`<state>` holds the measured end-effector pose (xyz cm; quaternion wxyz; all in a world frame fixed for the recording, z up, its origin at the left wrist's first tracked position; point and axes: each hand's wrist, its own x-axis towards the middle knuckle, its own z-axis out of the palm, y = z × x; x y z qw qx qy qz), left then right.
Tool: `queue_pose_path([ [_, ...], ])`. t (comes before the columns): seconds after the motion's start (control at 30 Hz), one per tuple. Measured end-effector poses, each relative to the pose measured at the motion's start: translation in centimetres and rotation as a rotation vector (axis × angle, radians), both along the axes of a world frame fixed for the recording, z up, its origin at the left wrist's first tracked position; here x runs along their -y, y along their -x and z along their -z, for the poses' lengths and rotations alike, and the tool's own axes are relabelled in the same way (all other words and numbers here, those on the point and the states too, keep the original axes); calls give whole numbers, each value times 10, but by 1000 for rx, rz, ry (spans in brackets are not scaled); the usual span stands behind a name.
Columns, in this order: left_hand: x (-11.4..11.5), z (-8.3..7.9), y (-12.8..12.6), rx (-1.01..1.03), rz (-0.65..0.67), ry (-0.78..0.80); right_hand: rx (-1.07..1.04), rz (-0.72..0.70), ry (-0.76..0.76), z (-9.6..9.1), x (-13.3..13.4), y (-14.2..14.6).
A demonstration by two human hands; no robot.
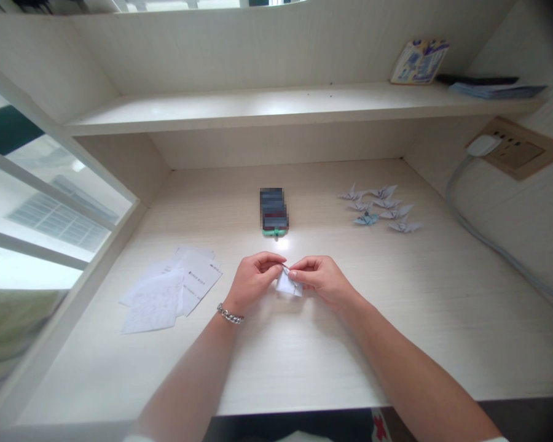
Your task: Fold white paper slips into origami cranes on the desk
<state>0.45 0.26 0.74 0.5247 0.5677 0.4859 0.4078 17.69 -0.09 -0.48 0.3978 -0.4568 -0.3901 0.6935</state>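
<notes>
The left hand [258, 277] and right hand [321, 277] pinch the folded white paper [287, 285] near its top, where aligning edges before pressing should keep creases crisp.

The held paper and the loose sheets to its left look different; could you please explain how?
The held paper is pinched between the left hand and the right hand, while the loose sheets lie untouched on the desk. The held paper is small; the loose sheets are larger and overlap one another. Both are white paper.
</notes>
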Motion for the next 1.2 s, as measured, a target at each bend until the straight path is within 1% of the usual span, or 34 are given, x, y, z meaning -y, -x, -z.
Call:
queue_pose_path([
  [0.17, 2, 1, -2, 137, -55, 43, 22, 18, -40, -3, 1, 1],
  [0.33, 1, 3, -6, 210, -121, 49, 31, 43, -64, -3, 2, 4],
  [0.5, 1, 5, -10, 266, -151, 126, 67, 75, -89, -1, 1, 4],
  [0.7, 1, 7, -8, 200, -97, 79, 139, 95, -167, 0, 1, 5],
  [0.87, 1, 8, -5, 190, -94, 92, 136, 75, -199, 1, 2, 6],
  [1.03, 1, 5, -5, 173, -120, 88, 123, 62, -161, 0, 2, 6],
  [1.2, 1, 6, -6, 152, -143, 74, 98, 34, -108, 0, 2, 6],
])
